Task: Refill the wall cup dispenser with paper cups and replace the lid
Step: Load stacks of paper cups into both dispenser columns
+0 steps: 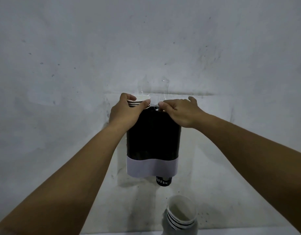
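Dispenser (153, 138) hangs on the wall, directly beneath both hands: a dark upright body with a pale grey band (151, 167) across its lower part. From the underside of that band, below the right hand, the bottom of a black cup (163, 181) with white lettering pokes out.

The left hand (124, 112) sits at the dispenser's top left corner, its fingers and thumb curled round a small nested stack of paper cups (139, 100); the white rims show between thumb and fingertips, right at the top opening. The right hand (180, 112) lies on the dispenser's top right edge, fingers bent down over the rim, thumb (160, 104) stretched toward the left hand's cups and just beside them. A bit of white rim shows under the right fingers; whether that hand actually pinches a cup cannot be told.

Well below the right forearm, near the lower edge of the view, another stack of cups (182, 212) stands tilted, white inside, with dark stripes under the rims. It rests on a pale surface (231, 232) at the foot of the wall (78, 56), which is grey, scuffed and spotted.
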